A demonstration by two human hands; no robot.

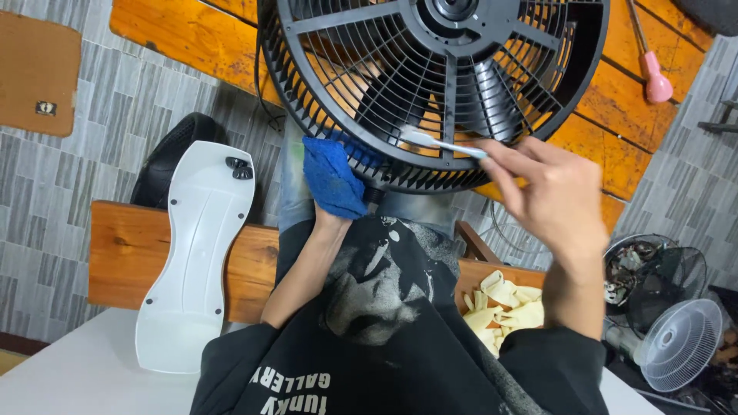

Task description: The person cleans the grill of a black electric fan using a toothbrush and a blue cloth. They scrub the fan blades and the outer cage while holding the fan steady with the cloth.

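1. Head view: the black fan grille (434, 84) fills the top centre, at 12 o'clock from the lap.
2. The left hand (332, 196) grasps a blue cloth (330, 175) against the rim of the grille, at 7 o'clock.
3. The right hand (553, 196) pinches a toothbrush (438, 142); its bristles touch the grille ribs.
4. A white cover (192, 253) lies at 9 o'clock.
5. Yellow gloves (503, 307) lie at 4 o'clock.

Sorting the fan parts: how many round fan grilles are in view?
3: the black grille being brushed, a white one lower right, a dark one just above it. Others may be hidden.
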